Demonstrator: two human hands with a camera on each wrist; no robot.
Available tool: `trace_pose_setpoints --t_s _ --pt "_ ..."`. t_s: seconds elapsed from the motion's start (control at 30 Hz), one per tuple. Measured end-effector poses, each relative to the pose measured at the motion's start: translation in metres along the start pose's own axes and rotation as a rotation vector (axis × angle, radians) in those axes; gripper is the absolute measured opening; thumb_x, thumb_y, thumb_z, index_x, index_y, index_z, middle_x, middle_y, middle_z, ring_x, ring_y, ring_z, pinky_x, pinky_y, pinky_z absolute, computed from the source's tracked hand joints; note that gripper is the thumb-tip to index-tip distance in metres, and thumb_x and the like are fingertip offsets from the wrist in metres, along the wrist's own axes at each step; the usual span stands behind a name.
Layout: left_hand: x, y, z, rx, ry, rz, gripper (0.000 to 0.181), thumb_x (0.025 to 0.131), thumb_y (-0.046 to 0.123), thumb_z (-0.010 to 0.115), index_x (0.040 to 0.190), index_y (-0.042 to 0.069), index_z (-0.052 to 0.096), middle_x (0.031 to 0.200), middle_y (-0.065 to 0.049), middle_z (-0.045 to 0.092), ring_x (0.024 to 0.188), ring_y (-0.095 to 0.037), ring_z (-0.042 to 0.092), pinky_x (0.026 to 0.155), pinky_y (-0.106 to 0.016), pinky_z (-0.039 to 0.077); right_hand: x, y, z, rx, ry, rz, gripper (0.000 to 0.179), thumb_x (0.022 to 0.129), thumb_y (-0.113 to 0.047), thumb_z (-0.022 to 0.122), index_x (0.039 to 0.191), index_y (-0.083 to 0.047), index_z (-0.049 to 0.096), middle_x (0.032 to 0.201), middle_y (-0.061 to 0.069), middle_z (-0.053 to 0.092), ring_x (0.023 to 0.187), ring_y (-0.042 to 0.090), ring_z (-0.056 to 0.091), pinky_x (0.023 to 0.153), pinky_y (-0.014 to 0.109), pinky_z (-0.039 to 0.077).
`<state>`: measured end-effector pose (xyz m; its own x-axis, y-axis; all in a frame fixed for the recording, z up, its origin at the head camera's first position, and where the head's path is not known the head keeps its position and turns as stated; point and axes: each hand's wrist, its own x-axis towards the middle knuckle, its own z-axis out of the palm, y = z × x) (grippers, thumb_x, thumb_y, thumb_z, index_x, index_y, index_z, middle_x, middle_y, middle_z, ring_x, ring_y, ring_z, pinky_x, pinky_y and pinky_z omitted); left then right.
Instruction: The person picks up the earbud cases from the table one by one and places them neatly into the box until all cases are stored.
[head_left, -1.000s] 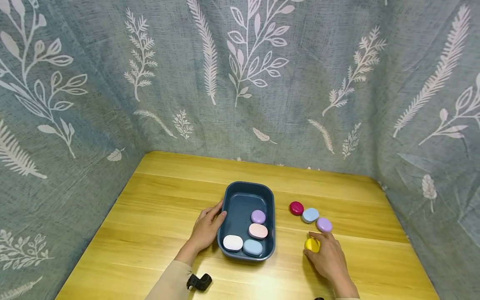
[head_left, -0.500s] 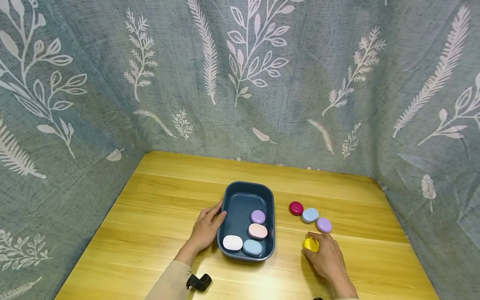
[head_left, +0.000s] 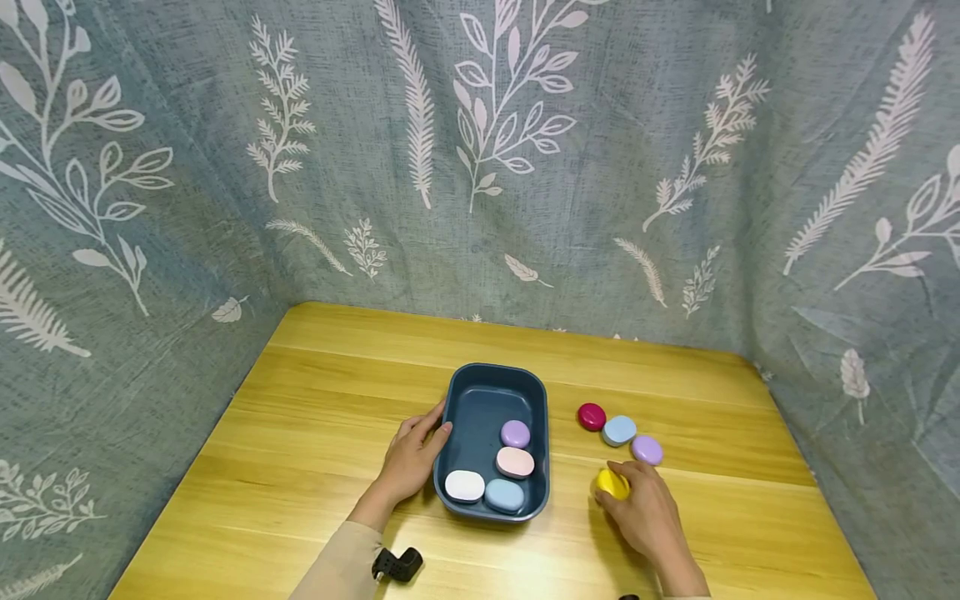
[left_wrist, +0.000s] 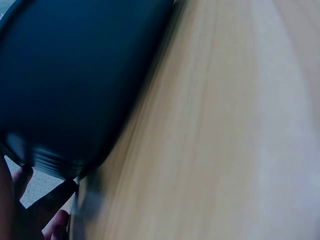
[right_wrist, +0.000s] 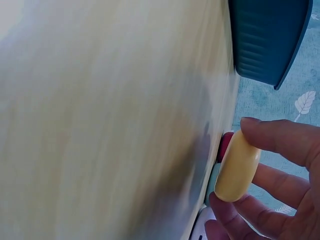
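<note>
My left hand (head_left: 411, 457) holds the left wall of a dark blue rectangular tub (head_left: 480, 508), thumb over the rim. In the left wrist view, fingers (left_wrist: 52, 202) touch the tub's side. My right hand (head_left: 648, 510) pinches a smooth yellow oval piece (right_wrist: 237, 167) between thumb and fingertips, to the right of the tub. It looks lifted off the table, its shadow lying apart. Inside the tub sit a lilac round piece (head_left: 515, 433), a pink oval one (head_left: 515, 462), a white oval one (head_left: 465, 486) and a light blue oval one (head_left: 504, 495).
Beyond the right hand, a magenta round piece (head_left: 592, 417), a pale blue oval piece (head_left: 619, 431) and another lilac piece (head_left: 647, 450) form a slanting row on the wooden table (head_left: 322, 400). Leaf-patterned curtain (head_left: 525, 167) encloses the table's back and sides.
The right hand has moved a little to the left with the yellow oval piece, which now tilts more. The left hand and the tub stay in place.
</note>
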<state>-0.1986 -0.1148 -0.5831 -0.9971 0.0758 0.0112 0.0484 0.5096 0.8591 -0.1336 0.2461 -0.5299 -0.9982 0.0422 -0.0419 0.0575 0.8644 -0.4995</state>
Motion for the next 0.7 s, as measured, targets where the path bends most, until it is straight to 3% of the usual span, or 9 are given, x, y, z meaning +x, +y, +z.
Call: trace_pose_setpoints --t_s 0.4,0.7 --pt "0.001 0.003 0.001 0.005 -0.008 -0.009 0.055 0.104 0.061 0.048 0.156 0.043 0.044 0.148 -0.005 0.057 0.142 -0.026 0.044 0.113 -0.059 0.033 0.002 -0.012 0.001 0.028 0.103 -0.086 0.05 0.088 -0.02 0.083 0.13 0.003 0.069 0.125 0.02 0.063 0.117 0.037 0.061 0.097 0.054 0.05" --pt "-0.001 0.002 0.001 0.018 -0.003 -0.015 0.056 0.105 0.062 0.046 0.157 0.044 0.042 0.15 -0.005 0.056 0.143 -0.026 0.044 0.114 -0.06 0.033 0.006 -0.029 0.003 0.08 0.177 -0.177 0.049 0.085 -0.019 0.086 0.128 0.0 0.072 0.126 0.019 0.065 0.12 0.04 0.061 0.1 0.057 0.049"
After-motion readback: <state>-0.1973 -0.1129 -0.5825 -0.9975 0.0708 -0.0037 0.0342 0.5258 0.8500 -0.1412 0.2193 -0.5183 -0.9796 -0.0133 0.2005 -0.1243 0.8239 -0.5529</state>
